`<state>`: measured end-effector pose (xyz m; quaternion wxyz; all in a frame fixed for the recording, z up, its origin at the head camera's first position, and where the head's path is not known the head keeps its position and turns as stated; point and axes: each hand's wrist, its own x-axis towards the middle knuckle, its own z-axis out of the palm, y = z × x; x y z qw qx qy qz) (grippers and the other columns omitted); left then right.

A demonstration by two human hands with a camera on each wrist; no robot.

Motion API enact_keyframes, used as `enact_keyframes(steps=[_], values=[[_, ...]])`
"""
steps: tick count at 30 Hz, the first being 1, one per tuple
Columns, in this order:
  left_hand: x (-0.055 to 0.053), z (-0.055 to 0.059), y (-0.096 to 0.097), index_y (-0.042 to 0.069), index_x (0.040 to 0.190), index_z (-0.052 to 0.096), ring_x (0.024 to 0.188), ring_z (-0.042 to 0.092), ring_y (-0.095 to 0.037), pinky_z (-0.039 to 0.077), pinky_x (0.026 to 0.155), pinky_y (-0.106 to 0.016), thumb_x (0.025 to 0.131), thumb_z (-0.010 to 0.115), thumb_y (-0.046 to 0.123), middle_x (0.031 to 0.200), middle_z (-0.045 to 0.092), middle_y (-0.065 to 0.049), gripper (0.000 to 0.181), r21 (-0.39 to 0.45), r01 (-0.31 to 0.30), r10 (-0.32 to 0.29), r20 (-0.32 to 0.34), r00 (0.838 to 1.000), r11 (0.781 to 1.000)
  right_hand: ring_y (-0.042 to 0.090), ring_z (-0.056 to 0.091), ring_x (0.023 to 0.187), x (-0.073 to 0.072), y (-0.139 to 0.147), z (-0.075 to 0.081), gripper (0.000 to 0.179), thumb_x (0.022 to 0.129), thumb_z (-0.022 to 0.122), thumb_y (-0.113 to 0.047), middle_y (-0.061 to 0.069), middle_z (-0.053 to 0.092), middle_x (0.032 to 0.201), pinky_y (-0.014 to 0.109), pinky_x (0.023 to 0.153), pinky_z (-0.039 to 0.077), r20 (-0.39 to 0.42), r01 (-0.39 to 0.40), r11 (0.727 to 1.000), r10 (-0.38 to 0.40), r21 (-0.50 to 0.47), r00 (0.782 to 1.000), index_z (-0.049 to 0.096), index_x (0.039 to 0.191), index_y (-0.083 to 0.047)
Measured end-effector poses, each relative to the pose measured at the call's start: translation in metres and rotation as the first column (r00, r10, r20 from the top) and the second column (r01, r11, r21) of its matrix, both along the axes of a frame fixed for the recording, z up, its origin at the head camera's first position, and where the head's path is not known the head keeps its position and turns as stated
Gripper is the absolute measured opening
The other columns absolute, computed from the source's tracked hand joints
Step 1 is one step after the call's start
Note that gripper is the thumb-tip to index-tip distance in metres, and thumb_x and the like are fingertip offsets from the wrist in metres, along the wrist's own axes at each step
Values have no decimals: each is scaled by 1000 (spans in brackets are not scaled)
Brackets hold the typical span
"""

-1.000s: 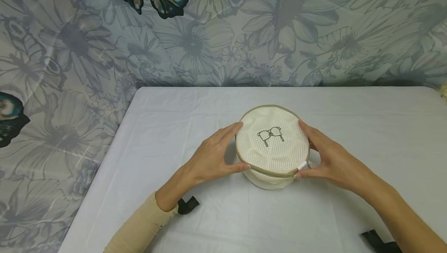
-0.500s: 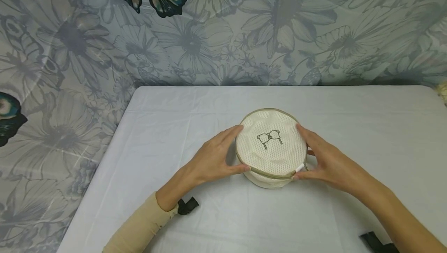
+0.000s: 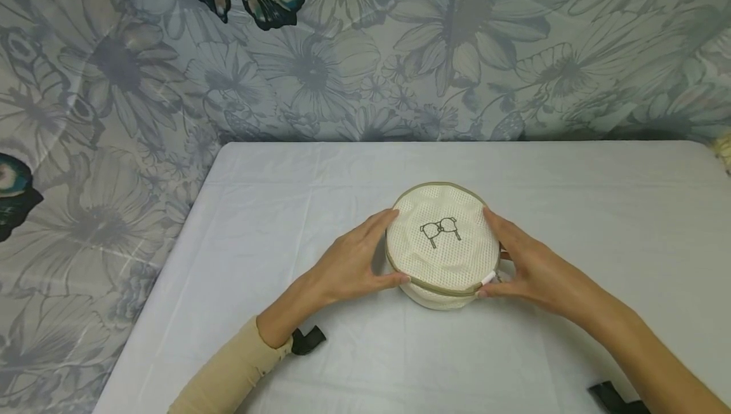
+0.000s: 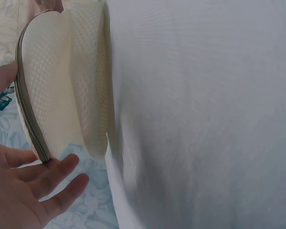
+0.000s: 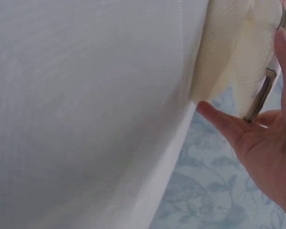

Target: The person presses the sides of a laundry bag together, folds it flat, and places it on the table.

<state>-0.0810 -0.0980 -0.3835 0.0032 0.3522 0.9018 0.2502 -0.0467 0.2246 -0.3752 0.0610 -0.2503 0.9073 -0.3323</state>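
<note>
Bag (image 3: pixel 451 261) upright on bench (image 3: pixel 314 179). L hand (image 3: pixel 351 265) & R hand (image 3: pixel 533 265): fingers (image 3: pixel 379 223) grasping opp. sides at zip rim (image 4: pixel 30 114). Held there prob. bc. mesh wall (image 4: pixel 88 81) folds, rim stiffer; both sides steadied.

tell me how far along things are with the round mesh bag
Looks done: the round mesh bag sits on the white table, top on, and its zip looks closed where visible.
In hand: the left hand and right hand hold opposite sides.
Left: probably just letting go, as both hands are on it; its contents are hidden.
</note>
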Motion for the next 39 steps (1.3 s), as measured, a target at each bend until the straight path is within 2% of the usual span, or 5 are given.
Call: enact_keyframes(steps=[11, 20, 29, 36, 39], values=[[4, -3, 2, 8, 159, 17, 144, 35, -23, 38, 111, -39, 85, 70, 59, 161, 26, -8, 104, -29, 2, 0, 79, 997, 1000, 29, 66, 108, 0, 0, -2, 124, 72, 83, -50, 28, 27, 156, 43, 91, 52, -6, -11, 1000, 11, 6, 1000, 9, 159, -3], [6, -4, 3, 6, 159, 16, 144, 34, -25, 38, 112, -40, 86, 69, 60, 162, 25, -12, 105, -54, 8, -3, 87, 996, 998, 32, 67, 108, 1, -1, -3, 125, 70, 88, -43, 32, 27, 155, 45, 92, 51, -2, -15, 999, 15, 31, 1000, 11, 158, 1], [9, -4, 4, 7, 159, 14, 137, 44, -30, 43, 108, -40, 86, 69, 58, 163, 21, -15, 105, -78, 0, 8, 111, 994, 997, 34, 65, 112, 1, -2, -2, 124, 73, 78, -59, 29, 24, 157, 49, 96, 48, 58, 5, 999, -8, 48, 998, 9, 159, -1], [12, -5, 4, 4, 158, 17, 137, 44, -32, 44, 106, -41, 86, 72, 54, 163, 19, -20, 104, -94, 6, 8, 143, 990, 996, 35, 63, 115, 3, -4, -2, 120, 76, 75, -61, 29, 25, 157, 51, 97, 48, 25, 8, 995, -11, 96, 1000, 12, 158, 1], [13, -5, 5, 4, 158, 17, 136, 45, -32, 46, 105, -41, 87, 72, 54, 163, 18, -21, 103, -108, 6, 10, 153, 988, 994, 39, 59, 120, 3, -5, -1, 121, 76, 74, -62, 29, 25, 157, 55, 100, 44, 19, 12, 992, -15, 123, 1000, 11, 158, 0]])
